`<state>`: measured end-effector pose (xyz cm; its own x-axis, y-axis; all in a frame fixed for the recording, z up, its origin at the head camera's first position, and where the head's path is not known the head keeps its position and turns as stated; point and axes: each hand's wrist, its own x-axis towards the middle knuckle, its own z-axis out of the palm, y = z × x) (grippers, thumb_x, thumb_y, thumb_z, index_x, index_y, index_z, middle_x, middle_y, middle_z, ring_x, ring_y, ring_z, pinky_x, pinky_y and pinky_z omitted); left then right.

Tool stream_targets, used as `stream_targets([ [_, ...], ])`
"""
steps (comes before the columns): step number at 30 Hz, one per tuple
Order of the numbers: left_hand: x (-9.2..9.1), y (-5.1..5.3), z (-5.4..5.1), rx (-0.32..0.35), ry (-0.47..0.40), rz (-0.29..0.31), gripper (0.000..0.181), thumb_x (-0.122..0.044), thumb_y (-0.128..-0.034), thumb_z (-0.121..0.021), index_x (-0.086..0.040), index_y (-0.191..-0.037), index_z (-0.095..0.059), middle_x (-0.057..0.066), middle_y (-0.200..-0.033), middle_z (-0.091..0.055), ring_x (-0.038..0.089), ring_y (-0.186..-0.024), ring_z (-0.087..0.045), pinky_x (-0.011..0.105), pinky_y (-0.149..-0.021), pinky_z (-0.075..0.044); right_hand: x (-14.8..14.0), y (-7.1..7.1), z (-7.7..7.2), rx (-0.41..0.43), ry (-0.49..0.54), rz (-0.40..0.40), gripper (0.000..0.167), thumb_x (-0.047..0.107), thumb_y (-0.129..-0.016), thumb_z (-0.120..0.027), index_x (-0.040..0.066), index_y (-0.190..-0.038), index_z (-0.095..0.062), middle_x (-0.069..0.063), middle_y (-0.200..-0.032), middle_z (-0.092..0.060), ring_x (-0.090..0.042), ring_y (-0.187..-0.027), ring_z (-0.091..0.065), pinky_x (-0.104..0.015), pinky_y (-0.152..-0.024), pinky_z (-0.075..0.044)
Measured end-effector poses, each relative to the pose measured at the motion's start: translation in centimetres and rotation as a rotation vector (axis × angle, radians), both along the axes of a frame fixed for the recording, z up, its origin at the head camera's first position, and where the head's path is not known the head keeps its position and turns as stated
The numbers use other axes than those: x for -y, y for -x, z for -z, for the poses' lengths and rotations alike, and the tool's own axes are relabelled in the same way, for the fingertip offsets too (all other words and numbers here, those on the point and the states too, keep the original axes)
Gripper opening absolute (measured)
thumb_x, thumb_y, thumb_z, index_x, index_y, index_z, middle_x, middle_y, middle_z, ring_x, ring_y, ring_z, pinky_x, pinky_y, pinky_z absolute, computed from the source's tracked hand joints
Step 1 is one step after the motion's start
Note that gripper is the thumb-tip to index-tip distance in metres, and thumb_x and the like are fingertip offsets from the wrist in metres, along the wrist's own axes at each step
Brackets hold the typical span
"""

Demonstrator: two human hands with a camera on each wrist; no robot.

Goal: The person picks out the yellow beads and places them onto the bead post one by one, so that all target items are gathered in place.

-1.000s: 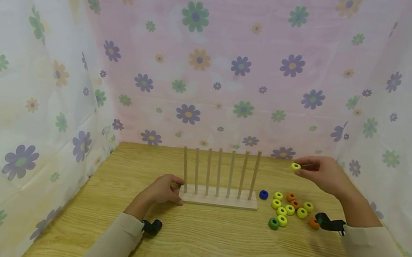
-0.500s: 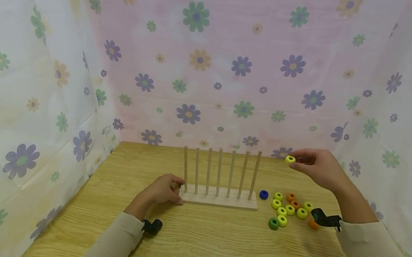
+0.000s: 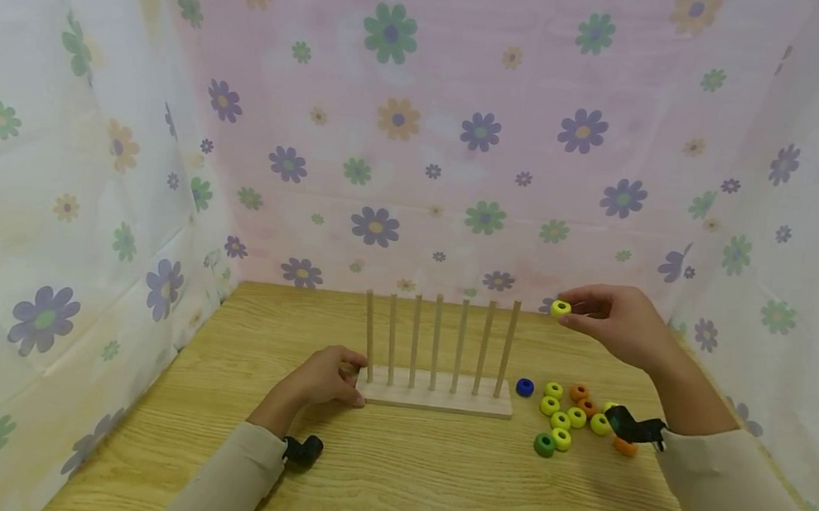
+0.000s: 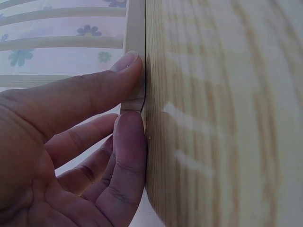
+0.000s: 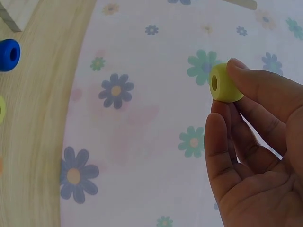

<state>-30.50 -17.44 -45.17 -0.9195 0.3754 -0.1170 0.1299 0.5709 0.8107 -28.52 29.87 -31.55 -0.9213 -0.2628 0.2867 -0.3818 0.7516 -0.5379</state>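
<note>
My right hand [image 3: 623,324] pinches a yellow bead [image 3: 557,313] between thumb and fingertips, raised above the table to the right of the wooden peg rack [image 3: 432,401]. In the right wrist view the held bead [image 5: 231,86] shows its hole facing left. Several upright bare pegs [image 3: 435,341] stand in a row on the rack's flat base. My left hand [image 3: 322,376] grips the base's left end. In the left wrist view, the thumb [image 4: 94,92] lies along the base's edge and another finger touches its end; the remaining fingers are partly hidden.
Right of the rack, several yellow beads [image 3: 560,425], several orange beads [image 3: 625,449], a blue bead [image 3: 525,393] and a green bead [image 3: 544,451] lie on the wooden table [image 3: 386,478]. Flowered cloth [image 3: 434,166] hangs behind and at both sides.
My right hand has moved left and slightly up, carrying the yellow bead closer to the rack. The left hand and the rack have stayed put.
</note>
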Motion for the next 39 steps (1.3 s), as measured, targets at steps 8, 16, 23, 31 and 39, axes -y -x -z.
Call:
stream_targets([
  [8, 0.0, -0.1, -0.1, -0.009, 0.005, -0.003, 0.068, -0.010, -0.0795, -0.091, -0.008, -0.142, -0.062, 0.008, -0.093, -0.064, 0.018, -0.074, -0.057, 0.031, -0.064, -0.049, 1.3, 0.2, -0.6, -0.016, 0.003, -0.018, 0.040, 0.040, -0.098, -0.073, 0.015, -0.130, -0.072, -0.008, -0.122, -0.073, -0.025, -0.104, -0.072, -0.026, -0.081, -0.058],
  [16, 0.0, -0.1, -0.1, -0.023, 0.019, 0.000, 0.068, -0.010, -0.0800, -0.090, -0.008, -0.142, -0.063, 0.007, -0.093, -0.064, 0.018, -0.076, -0.057, 0.031, -0.065, -0.049, 2.3, 0.3, -0.8, -0.011, 0.007, -0.028, 0.041, 0.041, -0.098, -0.073, 0.016, -0.131, -0.072, -0.007, -0.123, -0.073, -0.024, -0.105, -0.072, -0.039, -0.085, -0.060],
  [23, 0.0, -0.1, 0.0, -0.023, 0.011, 0.000, 0.067, -0.011, -0.0797, -0.091, -0.008, -0.141, -0.063, 0.008, -0.093, -0.065, 0.018, -0.078, -0.058, 0.031, -0.067, -0.050, 2.9, 0.1, -1.5, -0.006, 0.022, -0.047, 0.042, 0.039, -0.098, -0.073, 0.015, -0.132, -0.071, -0.009, -0.124, -0.073, -0.025, -0.106, -0.071, -0.043, -0.087, -0.060],
  [31, 0.0, -0.1, 0.0, -0.030, 0.020, -0.006, 0.067, -0.012, -0.0797, -0.091, -0.009, -0.141, -0.063, 0.009, -0.095, -0.065, 0.019, -0.078, -0.058, 0.031, -0.068, -0.050, 3.7, 0.0, -1.9, -0.005, 0.033, -0.052, 0.038, 0.036, -0.098, -0.074, 0.016, -0.130, -0.072, -0.007, -0.122, -0.073, -0.022, -0.104, -0.072, -0.040, -0.086, -0.060],
  [39, 0.0, -0.1, 0.0, -0.020, 0.019, -0.010, 0.068, -0.012, -0.0795, -0.091, -0.010, -0.141, -0.062, 0.008, -0.094, -0.065, 0.019, -0.078, -0.057, 0.032, -0.068, -0.049, 4.5, 0.0, -2.7, -0.020, 0.027, -0.082, 0.038, 0.038, -0.098, -0.074, 0.016, -0.129, -0.073, -0.006, -0.118, -0.075, -0.021, -0.102, -0.072, -0.031, -0.084, -0.059],
])
